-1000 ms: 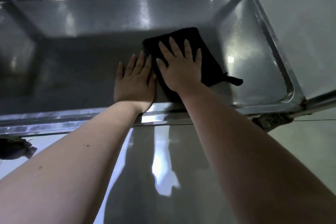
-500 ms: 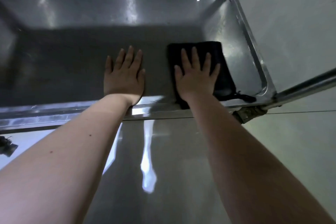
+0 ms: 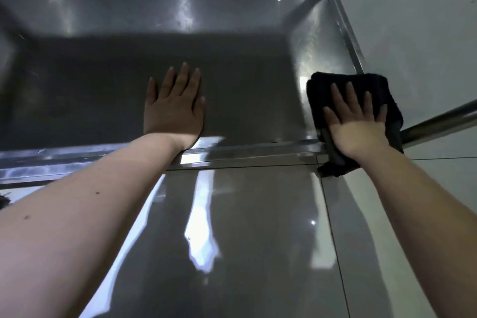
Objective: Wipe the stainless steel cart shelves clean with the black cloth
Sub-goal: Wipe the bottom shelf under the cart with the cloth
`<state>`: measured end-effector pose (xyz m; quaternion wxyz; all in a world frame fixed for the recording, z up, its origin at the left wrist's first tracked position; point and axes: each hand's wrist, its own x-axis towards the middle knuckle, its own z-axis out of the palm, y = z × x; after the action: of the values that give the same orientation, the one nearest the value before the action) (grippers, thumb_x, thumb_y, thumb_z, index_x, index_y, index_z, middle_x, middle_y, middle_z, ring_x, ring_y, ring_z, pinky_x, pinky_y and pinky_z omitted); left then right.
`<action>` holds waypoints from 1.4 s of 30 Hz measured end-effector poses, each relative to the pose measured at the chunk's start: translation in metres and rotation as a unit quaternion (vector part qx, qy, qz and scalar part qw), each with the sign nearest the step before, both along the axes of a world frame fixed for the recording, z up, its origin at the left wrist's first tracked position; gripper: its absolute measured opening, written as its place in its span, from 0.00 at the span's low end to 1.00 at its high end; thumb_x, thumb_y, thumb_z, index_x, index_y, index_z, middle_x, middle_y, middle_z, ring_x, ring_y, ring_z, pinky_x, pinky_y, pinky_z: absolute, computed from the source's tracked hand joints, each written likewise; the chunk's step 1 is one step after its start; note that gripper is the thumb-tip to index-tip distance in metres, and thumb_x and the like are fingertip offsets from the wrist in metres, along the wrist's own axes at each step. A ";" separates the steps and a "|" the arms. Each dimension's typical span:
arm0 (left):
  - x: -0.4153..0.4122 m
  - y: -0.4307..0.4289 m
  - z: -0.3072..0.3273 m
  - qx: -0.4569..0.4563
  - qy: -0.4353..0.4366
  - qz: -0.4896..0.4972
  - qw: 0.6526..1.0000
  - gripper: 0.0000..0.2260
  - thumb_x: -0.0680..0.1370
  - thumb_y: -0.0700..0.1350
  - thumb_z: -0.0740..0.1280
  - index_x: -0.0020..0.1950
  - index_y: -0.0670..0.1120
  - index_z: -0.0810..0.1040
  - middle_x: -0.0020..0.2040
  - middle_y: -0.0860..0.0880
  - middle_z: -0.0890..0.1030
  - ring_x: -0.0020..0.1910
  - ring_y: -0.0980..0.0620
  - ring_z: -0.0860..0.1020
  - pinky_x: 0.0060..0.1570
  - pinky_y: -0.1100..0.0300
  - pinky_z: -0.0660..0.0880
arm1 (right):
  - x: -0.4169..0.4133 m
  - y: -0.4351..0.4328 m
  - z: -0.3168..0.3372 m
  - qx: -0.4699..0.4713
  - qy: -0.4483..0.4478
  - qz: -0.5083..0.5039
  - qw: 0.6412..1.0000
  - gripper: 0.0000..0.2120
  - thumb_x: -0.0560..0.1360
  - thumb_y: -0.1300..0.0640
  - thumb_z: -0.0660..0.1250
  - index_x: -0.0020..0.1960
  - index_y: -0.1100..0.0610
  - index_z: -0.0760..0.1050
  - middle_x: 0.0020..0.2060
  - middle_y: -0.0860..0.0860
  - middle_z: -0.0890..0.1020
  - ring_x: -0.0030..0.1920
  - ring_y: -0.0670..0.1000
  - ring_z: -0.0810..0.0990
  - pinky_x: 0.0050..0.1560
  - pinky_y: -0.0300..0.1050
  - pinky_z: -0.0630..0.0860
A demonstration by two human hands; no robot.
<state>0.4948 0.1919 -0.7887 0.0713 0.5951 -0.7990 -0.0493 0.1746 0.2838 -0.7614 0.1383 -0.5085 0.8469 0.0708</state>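
The stainless steel cart shelf (image 3: 232,80) is a shallow tray with raised edges, seen from above. A folded black cloth (image 3: 361,85) lies in its near right corner and hangs over the front rim. My right hand (image 3: 357,124) presses flat on the cloth with straight, spread fingers. My left hand (image 3: 174,108) rests flat on the bare shelf near the front rim, fingers straight. Part of the cloth is hidden under my right palm.
The shelf's front rim (image 3: 258,151) runs across the view under both wrists. A steel cart tube (image 3: 444,121) slants off to the right of the cloth. Glossy grey floor tiles (image 3: 245,240) lie below. A light wall (image 3: 413,33) stands right of the shelf.
My right hand has slid the cloth rightward from the shelf's middle into the near right corner, where it now overhangs the rim. My left hand has stayed flat on the shelf.
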 end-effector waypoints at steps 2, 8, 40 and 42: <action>0.000 -0.001 -0.001 -0.005 -0.002 0.000 1.000 0.25 0.82 0.53 0.51 0.80 0.53 0.53 0.80 0.51 0.52 0.79 0.48 0.50 0.75 0.45 0.44 | 0.017 0.009 -0.005 -0.009 -0.004 0.027 1.000 0.27 0.81 0.39 0.44 0.77 0.37 0.37 0.79 0.43 0.39 0.78 0.56 0.39 0.75 0.58 0.37; 0.001 -0.002 0.000 -0.005 -0.004 0.003 1.000 0.25 0.82 0.54 0.49 0.80 0.53 0.53 0.80 0.51 0.53 0.79 0.48 0.50 0.75 0.46 0.44 | 0.028 -0.016 -0.012 -0.036 -0.009 0.032 0.999 0.25 0.81 0.38 0.42 0.76 0.34 0.37 0.78 0.41 0.39 0.78 0.54 0.38 0.75 0.58 0.37; 0.003 -0.002 0.004 0.001 0.005 0.013 1.000 0.26 0.83 0.50 0.51 0.80 0.52 0.48 0.80 0.53 0.49 0.79 0.50 0.47 0.75 0.47 0.43 | 0.153 -0.158 -0.014 -0.103 -0.043 0.135 0.985 0.26 0.83 0.42 0.41 0.79 0.42 0.42 0.79 0.46 0.44 0.78 0.59 0.40 0.73 0.66 0.38; 0.002 -0.003 0.004 0.005 0.011 0.019 1.000 0.27 0.83 0.49 0.52 0.80 0.49 0.48 0.80 0.52 0.49 0.79 0.50 0.47 0.75 0.48 0.43 | 0.158 -0.118 -0.017 -0.117 -0.043 0.182 0.975 0.26 0.82 0.41 0.42 0.79 0.41 0.43 0.79 0.44 0.45 0.78 0.58 0.42 0.74 0.65 0.39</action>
<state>0.4968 0.1884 -0.7845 0.0780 0.6096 -0.7867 -0.0581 0.3323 0.1660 -0.7782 0.0988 -0.6694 0.7358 -0.0267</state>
